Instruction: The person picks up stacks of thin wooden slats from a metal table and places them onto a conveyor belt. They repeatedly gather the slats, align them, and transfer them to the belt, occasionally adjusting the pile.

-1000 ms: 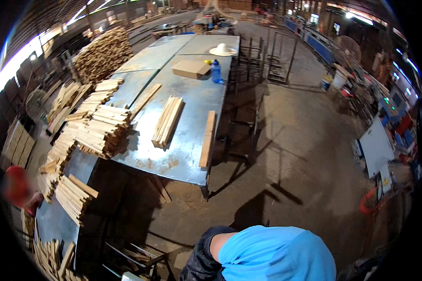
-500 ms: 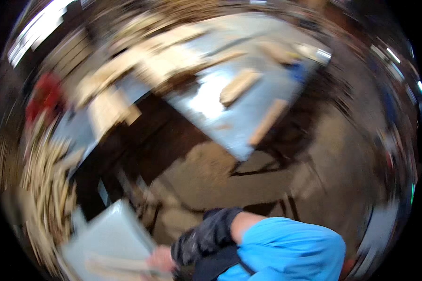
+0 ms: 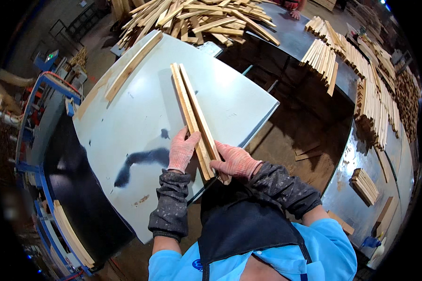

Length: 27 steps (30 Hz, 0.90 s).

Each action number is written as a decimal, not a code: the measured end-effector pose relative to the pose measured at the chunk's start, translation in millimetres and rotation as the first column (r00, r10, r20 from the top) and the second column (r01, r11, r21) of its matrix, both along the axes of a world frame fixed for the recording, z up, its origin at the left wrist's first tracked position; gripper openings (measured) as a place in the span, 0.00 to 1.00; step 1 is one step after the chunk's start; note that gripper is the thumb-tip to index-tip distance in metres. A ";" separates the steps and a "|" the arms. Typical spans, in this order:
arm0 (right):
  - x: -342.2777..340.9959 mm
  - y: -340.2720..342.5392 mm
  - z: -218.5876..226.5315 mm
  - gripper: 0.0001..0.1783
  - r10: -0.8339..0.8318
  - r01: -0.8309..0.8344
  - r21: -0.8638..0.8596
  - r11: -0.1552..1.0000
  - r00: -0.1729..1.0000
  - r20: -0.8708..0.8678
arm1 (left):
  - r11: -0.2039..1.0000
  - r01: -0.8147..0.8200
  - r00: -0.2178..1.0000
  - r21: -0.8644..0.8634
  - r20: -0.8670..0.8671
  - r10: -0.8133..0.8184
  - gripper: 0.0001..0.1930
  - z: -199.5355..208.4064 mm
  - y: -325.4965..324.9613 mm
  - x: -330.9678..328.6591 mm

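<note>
Two long pale wooden strips lie nearly side by side over the light grey tabletop, a narrow gap between their far ends. My left hand [image 3: 183,149], in a pink knit glove, is closed on the left wooden strip [image 3: 188,112], its thumb across the near part. Around the near end of the right wooden strip [image 3: 199,112], my right hand [image 3: 237,160] is closed, gloved the same way. The grey tabletop [image 3: 239,93] beneath them has dark stains. Another wooden strip [image 3: 133,66] rests alone along its far left edge.
A large heap of wooden strips [image 3: 206,21] lies beyond the tabletop. Rows of stacked strips [image 3: 320,58] cover metal tables at right. A co-worker's gloved hand [image 3: 293,9] shows at the far edge. A blue-framed machine [image 3: 33,117] stands at left, with strips [image 3: 72,234] beside it.
My view has swung left from the metal tables to the grey tabletop, which now fills the middle. Both my hands now show, each on a strip; before, one was visible, blurred, near the tabletop.
</note>
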State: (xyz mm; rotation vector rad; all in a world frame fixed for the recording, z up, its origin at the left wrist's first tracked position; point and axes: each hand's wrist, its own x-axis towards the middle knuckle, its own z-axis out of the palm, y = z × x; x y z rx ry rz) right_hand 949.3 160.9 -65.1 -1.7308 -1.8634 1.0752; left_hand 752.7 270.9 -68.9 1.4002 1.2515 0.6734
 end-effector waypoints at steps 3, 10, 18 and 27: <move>2.2 10.2 7.6 0.42 0.063 -0.063 -0.062 0.996 0.998 -0.012 | 1.000 -0.004 1.000 0.030 -0.005 0.004 0.27 -6.4 1.8 -1.4; -4.4 24.1 3.2 0.38 0.012 -0.033 -0.113 0.993 0.982 -0.189 | 0.999 -0.007 1.000 0.048 0.018 0.007 0.27 -8.3 3.9 -2.3; 0.5 40.9 -32.2 0.40 -0.043 0.028 -0.074 0.997 0.976 -0.213 | 0.997 -0.077 0.985 -0.015 0.152 0.078 0.24 -30.9 13.3 -10.2; 19.5 53.1 -21.1 0.38 -0.531 0.124 -0.550 0.826 0.501 -0.683 | 0.936 -0.057 0.937 -0.347 0.304 0.170 0.21 -25.7 14.9 -18.0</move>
